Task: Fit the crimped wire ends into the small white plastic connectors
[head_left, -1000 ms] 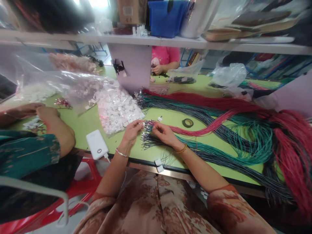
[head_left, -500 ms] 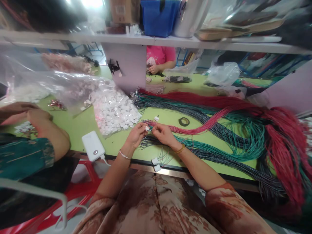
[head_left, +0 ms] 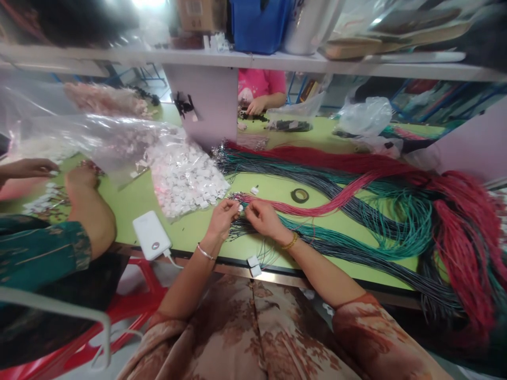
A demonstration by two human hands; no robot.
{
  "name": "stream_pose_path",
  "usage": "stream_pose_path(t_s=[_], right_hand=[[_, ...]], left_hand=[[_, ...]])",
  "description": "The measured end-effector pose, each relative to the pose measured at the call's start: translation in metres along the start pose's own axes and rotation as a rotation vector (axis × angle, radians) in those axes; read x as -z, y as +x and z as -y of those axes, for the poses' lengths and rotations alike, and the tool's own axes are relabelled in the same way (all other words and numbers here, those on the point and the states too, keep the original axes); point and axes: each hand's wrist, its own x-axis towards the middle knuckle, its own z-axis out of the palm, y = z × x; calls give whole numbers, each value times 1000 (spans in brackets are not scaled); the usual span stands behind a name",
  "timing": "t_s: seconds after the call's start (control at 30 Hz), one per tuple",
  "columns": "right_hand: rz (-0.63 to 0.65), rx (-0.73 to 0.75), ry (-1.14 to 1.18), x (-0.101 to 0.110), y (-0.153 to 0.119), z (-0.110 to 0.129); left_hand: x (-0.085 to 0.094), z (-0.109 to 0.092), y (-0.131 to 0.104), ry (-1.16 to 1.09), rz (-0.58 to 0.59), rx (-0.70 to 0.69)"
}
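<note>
Over the bundles' ends, my left hand (head_left: 222, 217) pinches a small white connector housing (head_left: 240, 208) between thumb and fingertips. Close against it, my right hand (head_left: 264, 217) is closed in a pinch on what looks like a thin wire, mostly hidden by the fingers. A bundle of pink-red wires (head_left: 309, 211) runs behind my hands, its metal-tipped ends by my left fingertips. Green wires (head_left: 317, 235) and black wires (head_left: 356, 257) lie under and to the right of my right hand. Two white connectors (head_left: 254, 265) with wires attached rest at the table's front edge.
A clear bag of white housings (head_left: 190, 182) lies left of my hands. Nearby are a white power bank (head_left: 150, 235) with a cable, a roll of dark tape (head_left: 300, 196) and a loose housing (head_left: 254, 190). A co-worker's arm (head_left: 93, 211) is at left; another person (head_left: 261, 89) sits opposite.
My hands stay nearly in place, with the white housing still between them and slight finger shifts. At left, the co-worker's hands have moved apart.
</note>
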Motion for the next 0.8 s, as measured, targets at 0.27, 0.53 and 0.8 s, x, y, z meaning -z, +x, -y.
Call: stream_pose_path(t_s=[0.27,0.53,0.8], right_hand=[[2,-125,97,12,2,3],[13,-40,73,11,-1,3],[18,12,-24,13,-1,4]], left_hand=[[3,0,2,-71,-29,1],[2,-4,0,-172,57,102],[1,-4,1,-173,64,98]])
